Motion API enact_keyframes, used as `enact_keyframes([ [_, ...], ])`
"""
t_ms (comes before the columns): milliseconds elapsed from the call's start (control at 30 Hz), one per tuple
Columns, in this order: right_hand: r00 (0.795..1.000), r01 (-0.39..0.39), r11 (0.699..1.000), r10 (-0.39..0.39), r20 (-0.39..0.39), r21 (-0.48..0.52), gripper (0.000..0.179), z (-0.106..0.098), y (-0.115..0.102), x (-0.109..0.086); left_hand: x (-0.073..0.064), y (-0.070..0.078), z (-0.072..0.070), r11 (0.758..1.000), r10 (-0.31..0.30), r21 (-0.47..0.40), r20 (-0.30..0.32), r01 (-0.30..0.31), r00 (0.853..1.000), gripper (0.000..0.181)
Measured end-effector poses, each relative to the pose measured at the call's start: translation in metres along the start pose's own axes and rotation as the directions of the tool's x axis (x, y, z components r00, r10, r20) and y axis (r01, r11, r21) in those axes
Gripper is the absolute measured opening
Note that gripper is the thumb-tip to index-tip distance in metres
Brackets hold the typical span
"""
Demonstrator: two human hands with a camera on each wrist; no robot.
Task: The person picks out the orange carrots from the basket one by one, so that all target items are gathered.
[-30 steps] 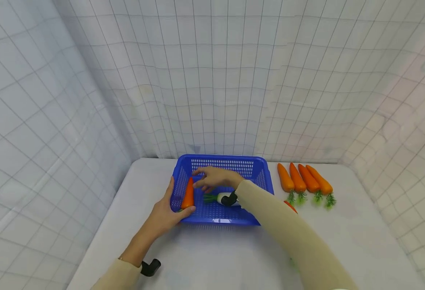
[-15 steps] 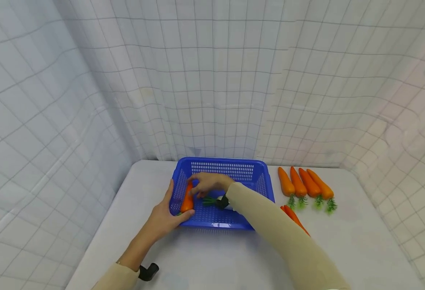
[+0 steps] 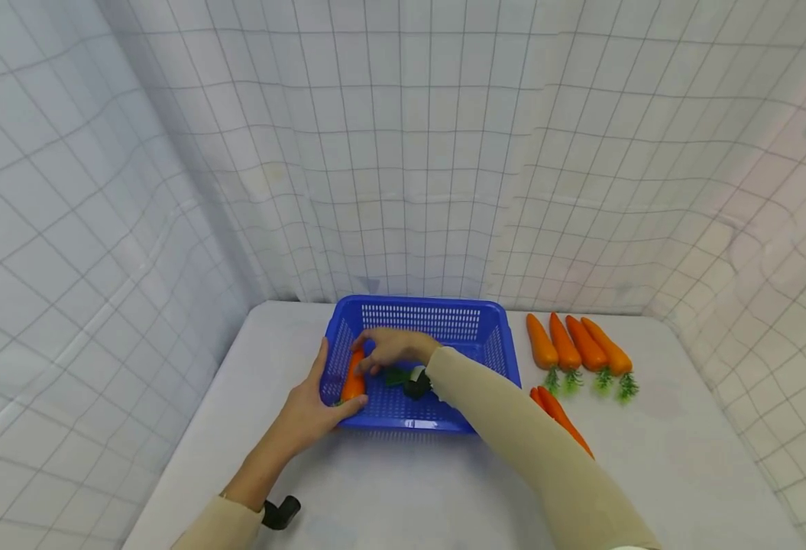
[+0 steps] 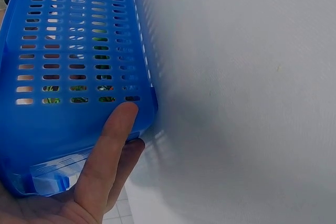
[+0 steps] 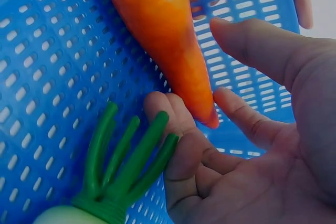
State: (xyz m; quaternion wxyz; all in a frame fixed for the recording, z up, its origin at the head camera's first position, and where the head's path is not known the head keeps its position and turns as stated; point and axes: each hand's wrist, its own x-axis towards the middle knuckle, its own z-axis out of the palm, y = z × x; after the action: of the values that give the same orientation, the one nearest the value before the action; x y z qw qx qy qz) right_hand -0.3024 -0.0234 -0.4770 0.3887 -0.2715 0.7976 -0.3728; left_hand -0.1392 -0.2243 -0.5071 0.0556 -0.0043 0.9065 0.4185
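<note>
My left hand [image 3: 306, 412] holds the near left corner of a blue plastic basket [image 3: 423, 301]. Its thumb lies over the front rim, and fingers [image 4: 115, 124] press on the outside in the left wrist view. Inside the basket, my right hand [image 3: 390, 347] reaches to the left wall, where an orange carrot [image 3: 353, 382] lies lengthwise. In the right wrist view the carrot's tip [image 5: 210, 116] sits between the curled fingers; the thumb stands apart from it. Just below this hand is a white radish [image 5: 63, 216] with green stalks [image 5: 121, 166], mostly hidden by the wrist in the head view.
Several orange carrots [image 3: 584, 344] with feathery green tops lie side by side at the table's back right. Two more carrots [image 3: 557, 416] are partly covered by the right sleeve [image 3: 513, 435]. White gridded cloth [image 3: 430, 153] stands behind the white table [image 3: 403, 489].
My right hand has come down and left onto the carrot. The carrot has shifted slightly left and closer to the near wall. My left hand stays at the basket's corner.
</note>
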Motion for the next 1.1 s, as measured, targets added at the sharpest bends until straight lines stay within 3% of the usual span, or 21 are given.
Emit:
enact_keyframes([
  [400, 1.0, 0.008, 0.999, -0.009, -0.018, -0.046, 0.05, 0.009, -0.005, -0.002, -0.001, 0.0, 0.001, 1.0, -0.001, -0.007, -0.006, 0.001, 1.0, 0.134],
  [833, 0.997, 0.056, 0.996, -0.053, -0.048, 0.066, 0.059, 0.008, -0.002, 0.005, -0.003, 0.001, 0.0, 1.0, -0.007, -0.001, -0.009, 0.007, 1.0, 0.132],
  [1100, 0.991, 0.096, 0.989, -0.084, -0.107, 0.113, 0.053, 0.015, -0.005, 0.003, -0.002, 0.001, -0.001, 1.0, -0.004, -0.013, -0.009, 0.004, 1.0, 0.133],
])
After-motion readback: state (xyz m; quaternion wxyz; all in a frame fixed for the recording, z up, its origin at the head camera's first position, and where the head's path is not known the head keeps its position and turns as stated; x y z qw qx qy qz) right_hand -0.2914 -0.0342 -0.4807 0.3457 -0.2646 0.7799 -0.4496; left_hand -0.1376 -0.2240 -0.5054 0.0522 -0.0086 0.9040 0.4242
